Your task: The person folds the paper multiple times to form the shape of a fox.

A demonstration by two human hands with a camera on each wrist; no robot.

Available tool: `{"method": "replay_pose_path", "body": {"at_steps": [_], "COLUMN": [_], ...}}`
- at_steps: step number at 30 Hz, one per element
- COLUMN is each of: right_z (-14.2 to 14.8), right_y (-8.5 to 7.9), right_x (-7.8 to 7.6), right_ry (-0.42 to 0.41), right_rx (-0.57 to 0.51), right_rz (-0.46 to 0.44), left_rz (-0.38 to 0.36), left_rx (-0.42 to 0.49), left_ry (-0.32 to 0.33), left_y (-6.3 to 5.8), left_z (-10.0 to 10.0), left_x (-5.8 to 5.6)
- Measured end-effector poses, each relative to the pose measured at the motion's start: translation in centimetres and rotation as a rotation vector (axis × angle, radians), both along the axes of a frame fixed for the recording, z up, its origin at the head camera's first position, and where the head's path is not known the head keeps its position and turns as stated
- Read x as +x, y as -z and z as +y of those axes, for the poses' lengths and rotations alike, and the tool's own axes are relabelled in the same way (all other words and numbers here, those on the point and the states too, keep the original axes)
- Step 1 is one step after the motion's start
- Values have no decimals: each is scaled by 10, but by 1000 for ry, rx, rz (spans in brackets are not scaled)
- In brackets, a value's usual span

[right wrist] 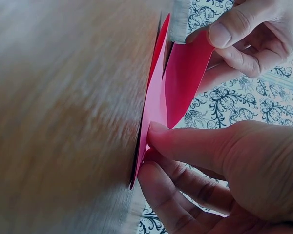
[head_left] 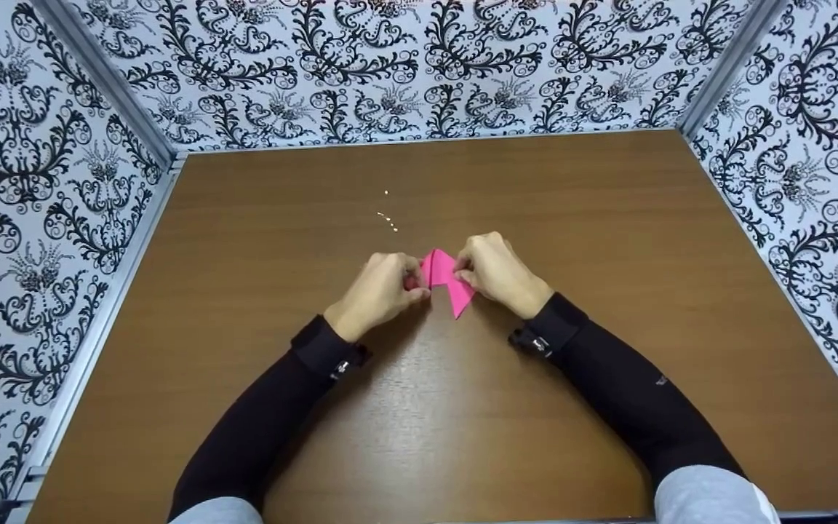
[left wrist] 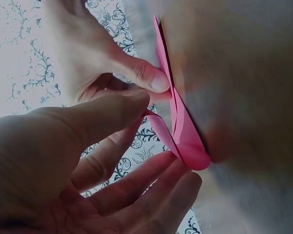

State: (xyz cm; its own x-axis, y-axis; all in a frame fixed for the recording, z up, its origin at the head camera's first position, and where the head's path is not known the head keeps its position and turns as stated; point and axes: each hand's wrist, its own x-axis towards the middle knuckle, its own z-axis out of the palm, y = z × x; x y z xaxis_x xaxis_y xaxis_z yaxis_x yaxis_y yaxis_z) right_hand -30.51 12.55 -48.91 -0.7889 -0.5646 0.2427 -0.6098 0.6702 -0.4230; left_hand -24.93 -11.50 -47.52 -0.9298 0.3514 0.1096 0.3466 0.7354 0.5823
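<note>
A folded piece of pink paper (head_left: 439,268) lies low over the table between both hands, one pointed flap reaching toward the person. My left hand (head_left: 381,290) pinches a lifted flap at its left side between thumb and forefinger. In the left wrist view that flap of the pink paper (left wrist: 193,155) curls up from the rest. My right hand (head_left: 500,273) grips the right part of the paper with thumb and fingers. The right wrist view shows the right thumb (right wrist: 185,144) against the pink paper (right wrist: 188,73), near the tabletop. The paper's underside is hidden.
Small white scraps (head_left: 388,218) lie on the brown wooden table (head_left: 281,196) beyond the left hand. Walls with black-and-white scroll patterns (head_left: 404,73) enclose the table at the back, left and right. Black sleeves with wrist cameras cover both forearms.
</note>
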Motion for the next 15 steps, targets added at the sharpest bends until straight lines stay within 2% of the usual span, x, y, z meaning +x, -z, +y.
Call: {"method": "replay_pose_path", "body": {"at_steps": [15], "right_z": [-1], "right_y": [-1], "right_x": [1], "right_ry": [13], "right_rx": [12], "right_rz": [-9], "left_rz": [61], "left_rx": [13], "left_ry": [51], "left_y": [7], "left_z": [9], "left_x": [5]}}
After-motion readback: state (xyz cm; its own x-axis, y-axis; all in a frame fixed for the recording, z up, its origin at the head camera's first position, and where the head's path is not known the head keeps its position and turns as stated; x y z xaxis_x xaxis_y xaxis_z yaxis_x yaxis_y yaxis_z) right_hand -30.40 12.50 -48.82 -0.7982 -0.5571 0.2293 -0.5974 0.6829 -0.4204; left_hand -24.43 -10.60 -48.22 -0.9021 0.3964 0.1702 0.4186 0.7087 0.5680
